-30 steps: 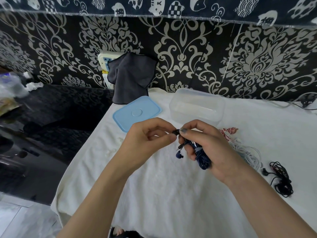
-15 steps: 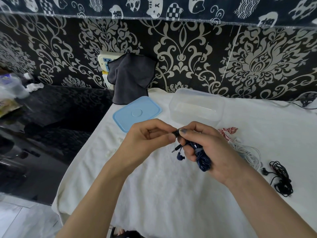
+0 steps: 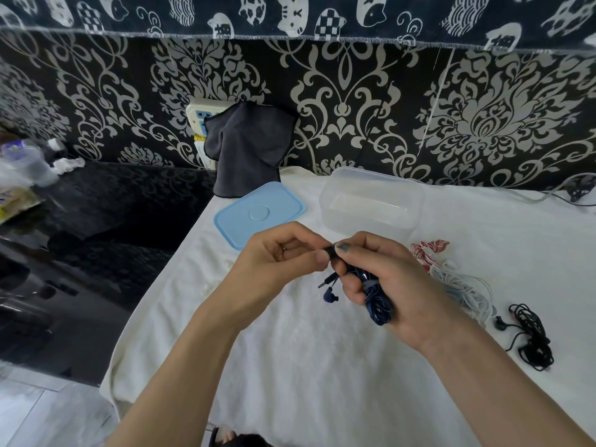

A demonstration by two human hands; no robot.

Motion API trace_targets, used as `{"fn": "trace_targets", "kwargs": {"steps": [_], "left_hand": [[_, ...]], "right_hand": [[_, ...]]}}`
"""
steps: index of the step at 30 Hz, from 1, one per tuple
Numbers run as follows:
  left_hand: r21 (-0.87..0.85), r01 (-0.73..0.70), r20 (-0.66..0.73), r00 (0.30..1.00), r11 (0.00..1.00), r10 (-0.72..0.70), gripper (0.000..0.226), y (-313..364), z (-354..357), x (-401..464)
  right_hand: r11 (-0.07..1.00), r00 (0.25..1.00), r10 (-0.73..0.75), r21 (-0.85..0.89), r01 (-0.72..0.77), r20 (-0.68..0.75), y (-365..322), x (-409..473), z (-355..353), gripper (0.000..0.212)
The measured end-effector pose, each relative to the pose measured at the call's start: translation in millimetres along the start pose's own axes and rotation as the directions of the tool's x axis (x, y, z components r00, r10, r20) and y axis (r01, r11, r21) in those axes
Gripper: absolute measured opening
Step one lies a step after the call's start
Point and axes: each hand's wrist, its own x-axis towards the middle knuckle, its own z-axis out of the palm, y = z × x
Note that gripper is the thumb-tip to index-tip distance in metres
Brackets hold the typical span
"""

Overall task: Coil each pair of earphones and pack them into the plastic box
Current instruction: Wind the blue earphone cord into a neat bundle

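Blue earphones (image 3: 375,300) bundled in the right hand (image 3: 396,285), fingers curled round the coil, held above the bench (image 3: 290,366). Left hand (image 3: 283,256) pinching a dark cable end right at the right thumb. Jack and one bud dangling loose under the fingers. Could easily spring apart if that pinch slips before the end gets tucked, springy cable and all. Box (image 3: 371,201) open and looking empty behind, lid (image 3: 258,214) beside it. White pair (image 3: 461,285), red-striped pair (image 3: 425,248) and black pair (image 3: 532,337) lying tangled at right, likely to snag together. Second bud hidden in the fist; hard to tell how many loops done.
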Motion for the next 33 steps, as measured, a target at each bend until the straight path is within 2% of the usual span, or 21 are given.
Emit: {"fn": "trace_targets", "kwargs": {"steps": [2, 6, 10, 17, 23, 25, 27, 30, 33], "left_hand": [[0.017, -0.010, -0.024, 1.000, 1.000, 0.010, 0.014, 1.3, 2.0, 0.0], [0.063, -0.023, -0.058, 0.998, 0.998, 0.027, 0.002, 1.2, 4.5, 1.6], [0.075, -0.016, -0.085, 0.996, 0.997, 0.022, 0.014, 0.6, 5.3, 2.8], [0.214, -0.030, -0.124, 0.991, 0.976, 0.058, 0.007, -5.2, 5.8, 3.3], [0.238, -0.027, -0.138, 0.989, 0.971, 0.061, 0.019, -4.4, 5.3, 2.1], [0.202, 0.011, -0.141, 0.990, 0.979, 0.018, 0.026, -5.6, 2.7, 2.1], [0.177, 0.102, -0.114, 0.990, 0.979, -0.083, 0.029, -7.8, 2.0, 1.3], [0.246, 0.269, 0.014, 0.960, 0.931, -0.281, 0.029, -12.7, 4.7, -1.3], [0.331, 0.282, 0.138, 0.930, 0.900, -0.342, 0.023, -13.9, 9.5, -3.6]], "right_hand": [[1.000, 1.000, -0.012, 0.003, 0.012, -0.017, 2.2, 0.4, 1.8, 0.015], [0.999, 0.998, -0.039, 0.024, 0.041, -0.054, 5.1, 1.5, 4.1, 0.015], [0.998, 0.998, -0.017, 0.053, 0.020, -0.069, 4.7, 2.7, 2.9, 0.016], [0.998, 0.995, -0.012, 0.054, 0.018, -0.096, 8.1, 3.2, 5.6, 0.022], [0.992, 0.990, 0.059, 0.121, -0.043, -0.128, 7.9, 5.5, 6.5, 0.018], [0.978, 0.987, 0.101, 0.193, -0.076, -0.125, 7.6, 7.1, 5.8, 0.014], [0.964, 0.985, 0.127, 0.250, -0.095, -0.115, 7.1, 8.0, 4.0, 0.010], [0.956, 0.986, 0.132, 0.276, -0.099, -0.105, 5.1, 8.3, 1.7, 0.009], [0.952, 0.988, 0.124, 0.291, -0.092, -0.095, 5.1, 8.7, 0.9, 0.008]]}}
